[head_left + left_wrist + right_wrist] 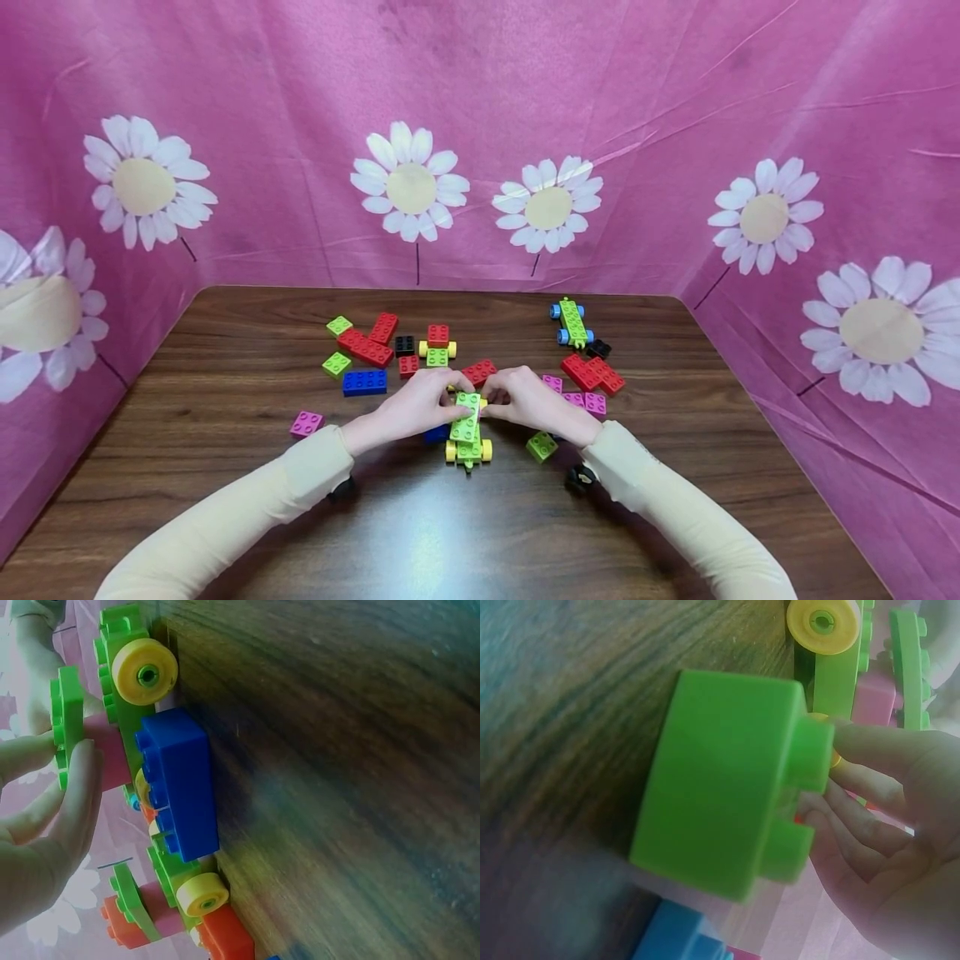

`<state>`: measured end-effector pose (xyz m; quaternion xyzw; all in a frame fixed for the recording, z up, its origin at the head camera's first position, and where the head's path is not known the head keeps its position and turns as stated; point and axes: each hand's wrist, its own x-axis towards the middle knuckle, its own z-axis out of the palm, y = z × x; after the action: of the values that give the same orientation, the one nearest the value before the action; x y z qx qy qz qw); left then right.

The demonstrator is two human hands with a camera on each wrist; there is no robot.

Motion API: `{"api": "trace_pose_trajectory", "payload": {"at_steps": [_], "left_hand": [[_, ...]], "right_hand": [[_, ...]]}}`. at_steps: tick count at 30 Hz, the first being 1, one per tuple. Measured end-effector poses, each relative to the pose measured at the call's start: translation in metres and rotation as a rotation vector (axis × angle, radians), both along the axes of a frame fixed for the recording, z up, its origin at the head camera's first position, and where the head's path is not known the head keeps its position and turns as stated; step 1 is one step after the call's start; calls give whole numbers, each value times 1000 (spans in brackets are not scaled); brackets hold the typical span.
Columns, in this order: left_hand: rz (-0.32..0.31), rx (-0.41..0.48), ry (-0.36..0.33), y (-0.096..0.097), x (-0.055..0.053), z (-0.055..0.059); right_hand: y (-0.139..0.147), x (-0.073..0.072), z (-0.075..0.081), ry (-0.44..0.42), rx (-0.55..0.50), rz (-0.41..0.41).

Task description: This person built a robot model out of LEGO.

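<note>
A light-green car base (470, 455) with yellow wheels stands on the table, its small hitch towards me. On it is a pink brick (111, 754) with a flat green plate (466, 421) on top, set slightly askew in the head view. My left hand (422, 400) pinches the plate between thumb and fingers. From the other side my right hand (527, 400) holds the car base by its far end, near a yellow wheel; its fingertips are partly hidden. A blue brick (184, 787) lies just left of the car, a green brick (720, 780) to its right.
Behind the hands stands another yellow-wheeled car (437, 357) carrying a red brick. Red, blue, black, green and pink bricks lie to the left, including a long blue brick (365, 382). A blue-wheeled car base (573, 323) stands back right, near red bricks (592, 372).
</note>
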<state>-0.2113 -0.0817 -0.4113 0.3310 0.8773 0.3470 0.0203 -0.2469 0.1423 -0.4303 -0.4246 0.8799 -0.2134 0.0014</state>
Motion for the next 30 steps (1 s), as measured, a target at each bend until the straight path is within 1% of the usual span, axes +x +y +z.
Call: {"api": "trace_pose_trajectory", "payload": {"at_steps": [2,8,14,21,26,30], "left_hand": [[8,-3,8,1,0,-1],[43,-36,82,4,0,-1],[50,-30,125,5,0,-3],[60,-28,102,5,-1,-3],[52,-53,113,6,-1,-2],[53,-62,90,6,-2,0]], "right_hand": [[0,0,0,-3,-1,-4],[0,0,-1,-6,0,-7],[0,-1,-1,-8,14,-17],[0,-1,0,-8,8,-18],[0,-1,-2,0,7,-15],[0,-1,-3,-1,5,-19]]}}
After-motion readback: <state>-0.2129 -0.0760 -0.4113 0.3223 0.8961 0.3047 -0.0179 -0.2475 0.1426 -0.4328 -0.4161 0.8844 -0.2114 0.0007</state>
